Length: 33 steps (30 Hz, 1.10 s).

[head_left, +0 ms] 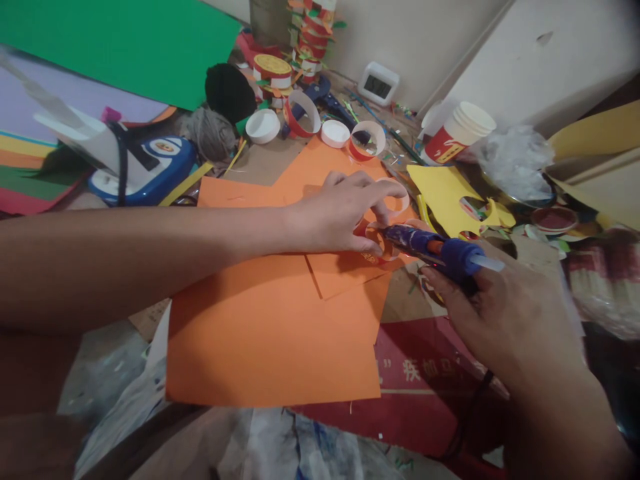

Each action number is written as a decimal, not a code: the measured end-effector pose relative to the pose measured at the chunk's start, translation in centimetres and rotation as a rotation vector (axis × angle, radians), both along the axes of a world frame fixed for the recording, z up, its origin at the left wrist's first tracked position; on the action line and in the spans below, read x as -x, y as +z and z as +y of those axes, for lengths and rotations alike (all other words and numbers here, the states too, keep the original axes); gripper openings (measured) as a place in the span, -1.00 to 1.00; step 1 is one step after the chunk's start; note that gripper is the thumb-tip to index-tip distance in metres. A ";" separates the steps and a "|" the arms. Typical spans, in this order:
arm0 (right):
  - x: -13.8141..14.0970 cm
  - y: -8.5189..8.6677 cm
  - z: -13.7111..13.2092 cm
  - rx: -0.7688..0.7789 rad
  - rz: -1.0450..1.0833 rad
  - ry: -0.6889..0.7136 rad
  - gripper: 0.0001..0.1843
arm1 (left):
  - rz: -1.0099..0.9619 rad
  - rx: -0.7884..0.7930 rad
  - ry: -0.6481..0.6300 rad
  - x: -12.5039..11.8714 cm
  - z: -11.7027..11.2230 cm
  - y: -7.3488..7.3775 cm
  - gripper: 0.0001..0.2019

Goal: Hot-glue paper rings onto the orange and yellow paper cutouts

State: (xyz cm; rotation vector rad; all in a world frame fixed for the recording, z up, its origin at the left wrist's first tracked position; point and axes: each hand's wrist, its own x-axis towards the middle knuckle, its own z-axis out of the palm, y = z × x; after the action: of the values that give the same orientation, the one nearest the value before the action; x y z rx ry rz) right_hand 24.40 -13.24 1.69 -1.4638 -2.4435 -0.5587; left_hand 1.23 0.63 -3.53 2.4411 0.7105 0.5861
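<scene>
My right hand [505, 320] is wrapped round a blue hot glue gun [425, 245], with a pale glue stick poking out of its back end. The gun's nozzle points left, touching or nearly touching a red paper cup ring [371, 256]. Thumb and fingers of my left hand [335, 213] close on that ring, hiding part of it. Beneath lie sheets of orange paper [270, 333]. Just behind the fingers stands another cup ring [400, 200], pale inside.
More cup rings [367, 141] and white caps [263, 127] sit further back. A yellow cut-out sheet [445, 193], stacked paper cups [460, 133] and a small digital clock [379, 84] are beyond. At left are a blue-and-white device [165, 160] and green card [120, 47].
</scene>
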 end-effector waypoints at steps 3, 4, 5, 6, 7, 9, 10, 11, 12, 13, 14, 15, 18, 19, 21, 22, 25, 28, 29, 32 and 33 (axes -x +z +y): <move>-0.4 -0.1 0.0 -0.006 -0.013 -0.002 -0.50 | -0.003 -0.003 -0.003 0.0 0.1 -0.1 -0.17; -0.5 -0.1 0.1 -0.006 -0.021 0.001 -0.46 | -0.001 -0.003 -0.002 0.0 0.1 -0.1 -0.18; -0.6 -0.1 0.1 -0.032 -0.009 0.011 -0.42 | 0.002 -0.002 -0.002 0.0 0.1 -0.1 -0.19; -0.7 -0.1 0.1 -0.038 -0.018 0.024 -0.41 | 0.004 0.000 -0.002 0.0 0.1 -0.1 -0.20; -0.8 -0.1 0.0 -0.023 -0.032 0.013 -0.41 | 0.006 0.002 -0.001 0.0 0.1 0.0 -0.21; -0.7 -0.1 -0.1 -0.030 -0.037 0.009 -0.42 | 0.011 0.005 -0.001 0.0 0.0 0.1 -0.21; -0.7 -0.1 -0.2 -0.022 -0.041 -0.004 -0.44 | 0.014 0.005 -0.001 0.0 0.0 0.2 -0.21; -0.5 -0.1 -0.2 -0.017 -0.041 -0.016 -0.46 | 0.015 0.004 0.000 0.0 0.0 0.2 -0.21; -0.4 -0.2 -0.3 -0.012 -0.040 -0.030 -0.49 | 0.016 0.004 0.000 0.0 0.0 0.2 -0.21; -0.2 -0.2 -0.3 -0.012 -0.035 -0.038 -0.51 | 0.016 0.004 0.001 0.0 0.0 0.2 -0.21; 0.0 -0.1 -0.3 -0.012 -0.029 -0.041 -0.54 | 0.015 0.003 0.002 0.0 0.0 0.2 -0.21; 0.1 -0.1 -0.2 -0.014 -0.021 -0.042 -0.57 | 0.013 0.001 0.003 0.1 0.0 0.2 -0.22; 0.6 0.2 0.1 -0.012 -0.014 -0.018 -0.64 | 0.001 -0.006 0.007 0.1 0.0 0.1 -0.21; 0.7 0.2 0.2 -0.006 -0.017 -0.006 -0.66 | -0.001 -0.007 0.009 0.1 0.0 0.1 -0.20; 0.8 0.1 0.3 0.003 0.006 0.006 -0.66 | -0.001 -0.003 0.014 0.0 0.1 0.1 -0.19; 0.7 -0.1 0.4 0.019 0.035 0.001 -0.63 | 0.000 0.000 0.017 0.0 0.1 0.1 -0.19; 0.4 -1.0 0.5 0.078 0.169 -0.054 -0.48 | 0.005 0.009 0.018 -0.1 0.1 0.2 -0.20; -0.3 -1.8 0.5 0.106 0.199 -0.113 -0.32 | 0.002 0.016 0.006 -0.1 0.1 0.2 -0.19; -0.5 -2.0 0.5 0.115 0.216 -0.118 -0.29 | -0.002 0.017 -0.003 -0.1 0.1 0.2 -0.19; -0.9 -1.9 0.5 0.174 0.310 -0.113 -0.26 | -0.014 0.010 -0.022 0.0 0.1 0.2 -0.19; -1.0 -1.8 0.6 0.186 0.335 -0.113 -0.25 | -0.015 0.007 -0.024 0.0 0.1 0.1 -0.19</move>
State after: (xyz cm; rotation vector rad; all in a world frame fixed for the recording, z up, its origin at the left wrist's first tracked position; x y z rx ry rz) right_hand 25.38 -12.69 -0.08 -1.6231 -2.2067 -0.0937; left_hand 1.18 0.70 -3.38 2.4326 0.6752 0.5905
